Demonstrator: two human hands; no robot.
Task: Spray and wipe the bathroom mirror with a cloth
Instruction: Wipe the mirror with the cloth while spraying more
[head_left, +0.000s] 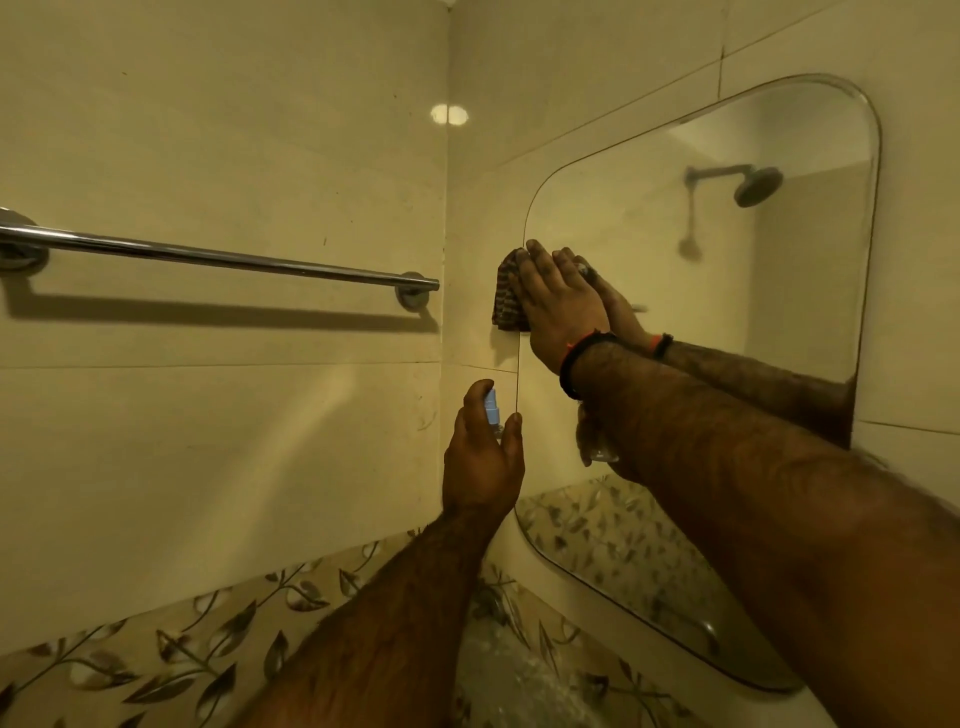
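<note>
right hand (558, 306) spread flat, pressing checkered cloth (508, 296) on mirror (727, 364) left edge, left hand (483, 457) wrapped round small blue spray bottle (491, 406) below, towel bar (218, 257) off left

A rounded-corner frameless mirror (701, 322) hangs on the tiled wall at the right of the frame. A dark checked cloth (508, 293) lies flat against its left edge, centre frame. Below it, a small clear spray bottle (492, 410) with a pale blue top stands upright.
</note>
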